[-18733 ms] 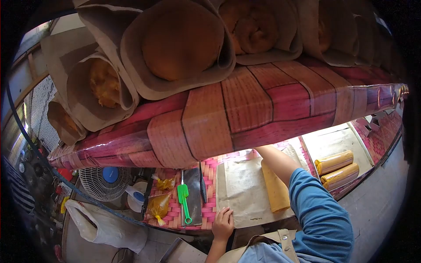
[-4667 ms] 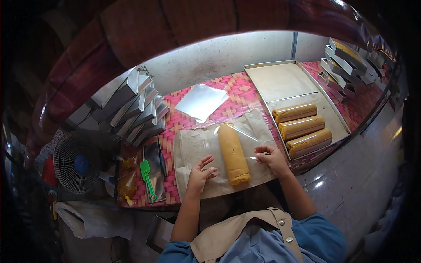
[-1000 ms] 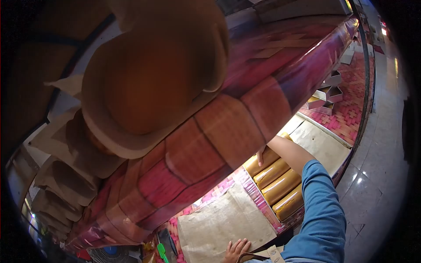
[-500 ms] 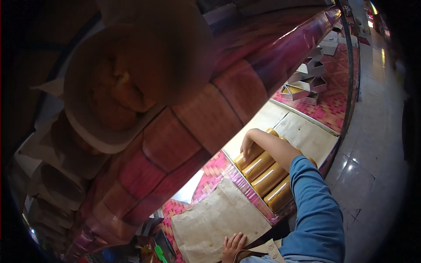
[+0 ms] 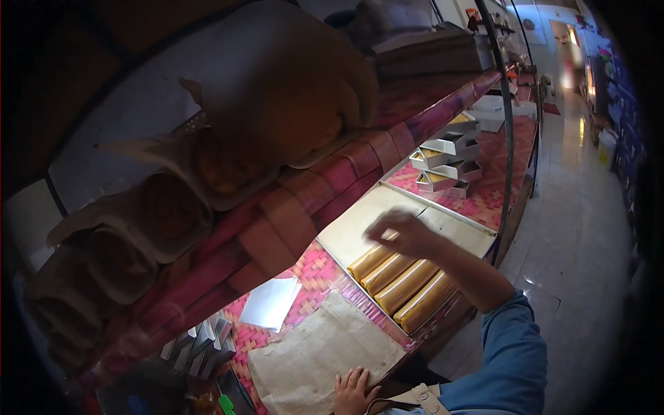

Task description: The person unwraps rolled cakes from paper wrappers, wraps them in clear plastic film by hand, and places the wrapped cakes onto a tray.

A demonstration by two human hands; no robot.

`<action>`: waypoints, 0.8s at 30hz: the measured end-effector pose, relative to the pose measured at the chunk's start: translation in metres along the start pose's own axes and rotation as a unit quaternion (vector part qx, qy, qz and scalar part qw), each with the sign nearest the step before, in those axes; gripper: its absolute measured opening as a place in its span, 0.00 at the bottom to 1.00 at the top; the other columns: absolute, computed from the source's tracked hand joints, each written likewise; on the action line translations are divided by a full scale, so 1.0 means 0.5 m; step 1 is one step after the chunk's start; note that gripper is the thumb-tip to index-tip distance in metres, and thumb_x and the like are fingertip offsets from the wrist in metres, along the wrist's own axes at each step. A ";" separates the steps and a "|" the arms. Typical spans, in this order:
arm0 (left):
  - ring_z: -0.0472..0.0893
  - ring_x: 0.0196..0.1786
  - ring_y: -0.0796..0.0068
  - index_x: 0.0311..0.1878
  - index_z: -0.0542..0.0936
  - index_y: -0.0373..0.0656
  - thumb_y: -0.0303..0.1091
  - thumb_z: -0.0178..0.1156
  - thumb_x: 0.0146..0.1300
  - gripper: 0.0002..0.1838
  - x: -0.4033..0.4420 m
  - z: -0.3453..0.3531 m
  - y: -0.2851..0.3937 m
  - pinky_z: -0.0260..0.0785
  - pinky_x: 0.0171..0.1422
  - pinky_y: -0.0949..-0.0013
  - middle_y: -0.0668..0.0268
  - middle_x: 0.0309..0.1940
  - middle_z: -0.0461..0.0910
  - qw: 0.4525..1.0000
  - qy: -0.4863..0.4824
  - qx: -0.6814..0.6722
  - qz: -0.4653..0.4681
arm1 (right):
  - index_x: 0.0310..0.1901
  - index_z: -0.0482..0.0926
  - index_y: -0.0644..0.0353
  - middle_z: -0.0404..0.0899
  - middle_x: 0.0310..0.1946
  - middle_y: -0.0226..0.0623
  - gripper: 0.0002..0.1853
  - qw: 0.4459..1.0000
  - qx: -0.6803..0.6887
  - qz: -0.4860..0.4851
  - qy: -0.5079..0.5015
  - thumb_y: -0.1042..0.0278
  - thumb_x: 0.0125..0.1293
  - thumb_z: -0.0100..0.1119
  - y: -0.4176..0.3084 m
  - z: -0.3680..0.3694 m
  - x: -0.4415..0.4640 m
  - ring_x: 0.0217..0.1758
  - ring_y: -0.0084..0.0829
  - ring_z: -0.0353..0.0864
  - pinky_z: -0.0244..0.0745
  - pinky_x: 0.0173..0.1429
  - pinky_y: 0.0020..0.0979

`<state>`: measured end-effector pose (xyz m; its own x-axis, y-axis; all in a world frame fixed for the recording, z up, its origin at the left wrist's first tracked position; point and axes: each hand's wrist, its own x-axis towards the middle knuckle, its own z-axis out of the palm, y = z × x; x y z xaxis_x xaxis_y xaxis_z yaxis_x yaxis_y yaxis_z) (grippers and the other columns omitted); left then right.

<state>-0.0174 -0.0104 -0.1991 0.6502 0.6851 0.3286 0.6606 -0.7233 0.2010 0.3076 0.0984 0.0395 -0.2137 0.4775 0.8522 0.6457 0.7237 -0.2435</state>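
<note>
On the near edge of the brown paper sheet (image 5: 321, 356) rests my left hand (image 5: 355, 393), its fingers spread flat. My right hand (image 5: 401, 234) is raised over the tray (image 5: 460, 220), bent and blurred by motion, so its fingertips are unclear. Below it, several wrapped yellow-brown rolls (image 5: 407, 294) lie side by side on the tray's paper lining. The far ends of some rolls are hidden behind my right hand and forearm.
A shelf edge (image 5: 277, 232) with paper-lined baked goods (image 5: 173, 207) crosses the upper left. Clear sheets (image 5: 271, 304) lie beyond the brown paper. Metal tins stand stacked at the back (image 5: 449, 162) and lower left (image 5: 200, 346). A green spatula (image 5: 226, 404) lies near the bottom.
My right hand has lifted off the rolls, while my left hand stays on the paper. The view has shifted, showing more of the stacked tins and the aisle. Earlier, one roll lay on the brown paper.
</note>
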 end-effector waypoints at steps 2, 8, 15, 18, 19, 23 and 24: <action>0.62 0.61 0.55 0.54 0.70 0.40 0.50 0.57 0.54 0.29 0.008 -0.012 0.014 0.48 0.66 0.49 0.55 0.56 0.66 1.000 0.004 -0.016 -0.012 | 0.32 0.77 0.59 0.78 0.30 0.31 0.05 0.964 -0.053 0.011 0.262 0.72 0.54 0.62 -0.077 -0.103 0.035 0.35 0.25 0.77 0.70 0.42 0.25; 0.69 0.55 0.58 0.47 0.74 0.42 0.46 0.58 0.55 0.21 0.035 -0.057 0.017 0.59 0.61 0.53 0.58 0.52 0.70 0.997 0.015 -0.071 0.007 | 0.35 0.77 0.63 0.77 0.30 0.36 0.18 0.936 -0.182 -0.009 0.302 0.54 0.53 0.64 -0.162 -0.287 0.209 0.35 0.27 0.76 0.69 0.40 0.25; 0.71 0.55 0.57 0.47 0.74 0.45 0.29 0.63 0.51 0.18 0.166 -0.252 0.079 0.64 0.57 0.62 0.58 0.52 0.72 0.957 0.067 -0.256 0.122 | 0.32 0.74 0.63 0.73 0.23 0.34 0.12 0.981 -0.132 0.112 0.090 0.61 0.56 0.59 -0.242 -0.242 0.295 0.29 0.21 0.72 0.67 0.35 0.24; 0.70 0.57 0.61 0.51 0.72 0.42 0.26 0.60 0.53 0.19 0.229 -0.352 0.122 0.62 0.60 0.63 0.58 0.52 0.71 0.926 0.059 -0.330 0.172 | 0.34 0.75 0.62 0.75 0.25 0.38 0.11 0.974 -0.181 0.073 0.112 0.64 0.53 0.57 -0.239 -0.231 0.293 0.28 0.25 0.74 0.68 0.34 0.27; 0.69 0.59 0.63 0.53 0.70 0.41 0.25 0.59 0.54 0.21 0.247 -0.379 0.131 0.61 0.61 0.63 0.59 0.54 0.70 0.913 0.049 -0.358 0.188 | 0.36 0.76 0.61 0.77 0.26 0.40 0.12 0.962 -0.224 0.002 0.159 0.65 0.51 0.57 -0.234 -0.228 0.286 0.28 0.29 0.77 0.70 0.34 0.28; 0.63 0.63 0.67 0.62 0.58 0.41 0.39 0.51 0.65 0.25 0.318 -0.449 0.186 0.57 0.64 0.61 0.59 0.59 0.62 0.800 -0.052 -0.560 0.211 | 0.45 0.74 0.63 0.76 0.39 0.31 0.12 0.960 0.069 -0.014 0.271 0.72 0.60 0.50 -0.283 -0.271 0.194 0.40 0.22 0.74 0.70 0.44 0.23; 0.64 0.62 0.66 0.62 0.57 0.42 0.42 0.49 0.65 0.26 0.337 -0.463 0.205 0.57 0.64 0.61 0.59 0.59 0.62 0.772 -0.046 -0.589 0.237 | 0.51 0.71 0.65 0.74 0.47 0.37 0.16 0.965 0.082 0.017 0.250 0.70 0.62 0.50 -0.294 -0.313 0.151 0.48 0.24 0.73 0.68 0.52 0.22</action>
<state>0.0729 0.0107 0.0905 0.7741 0.2835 0.5660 -0.4226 -0.4344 0.7955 0.3113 -0.0499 0.2120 0.2125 0.2311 0.9495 0.5125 0.8009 -0.3096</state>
